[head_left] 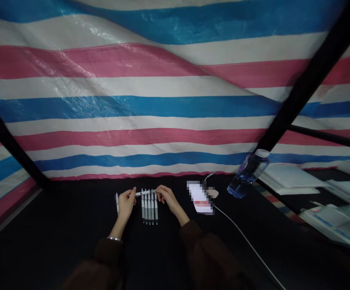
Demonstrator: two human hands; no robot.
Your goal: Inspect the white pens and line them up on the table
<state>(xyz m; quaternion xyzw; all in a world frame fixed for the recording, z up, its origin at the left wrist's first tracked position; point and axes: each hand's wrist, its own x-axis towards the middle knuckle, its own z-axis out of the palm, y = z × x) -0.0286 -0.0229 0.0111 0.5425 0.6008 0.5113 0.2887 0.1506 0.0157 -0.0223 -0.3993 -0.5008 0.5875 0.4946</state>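
Note:
My left hand (126,204) pinches one end of a white pen (143,193), held sideways. At its other end the fingers of my right hand (166,197) close around the tip. Under that pen lies a row of several white-and-grey pens (149,209), side by side and pointing toward me. Their upper ends are partly covered by the held pen. Just left of my left hand another pen (117,201) rests on the black table (81,225), partly hidden by the hand.
To the right lie a lit phone (199,197) and a pale cable (247,237). A clear bluish bottle (247,173) stands tilted in view by a black post (301,88). Papers (292,177) and a white device (338,223) sit farther right. Behind hangs a striped sheet (151,108).

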